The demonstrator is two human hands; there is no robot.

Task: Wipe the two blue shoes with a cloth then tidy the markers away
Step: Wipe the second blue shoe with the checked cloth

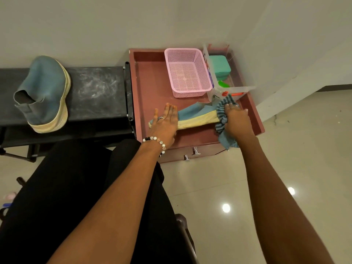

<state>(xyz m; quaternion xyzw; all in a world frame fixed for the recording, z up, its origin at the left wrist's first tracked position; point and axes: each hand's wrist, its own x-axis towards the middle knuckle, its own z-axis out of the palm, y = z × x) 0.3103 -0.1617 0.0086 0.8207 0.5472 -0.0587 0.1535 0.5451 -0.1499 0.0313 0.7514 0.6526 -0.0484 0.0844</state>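
Note:
One blue shoe (197, 116) with a pale yellow sole lies on its side on the reddish-brown cabinet top (150, 88). My left hand (165, 121) presses flat on its left end, fingers straight. My right hand (237, 118) grips a striped blue cloth (224, 111) against the shoe's right end. The other blue shoe (45, 92) stands on the black bench (99, 92) at the left. Orange and green items, maybe markers (231, 93), show in a clear container.
A pink mesh basket (187, 73) sits at the back of the cabinet top. Beside it stands a clear plastic organiser (221, 77) holding a teal box (219, 66). The cabinet has a drawer with metal knobs (195, 151). White walls behind, glossy tiled floor at right.

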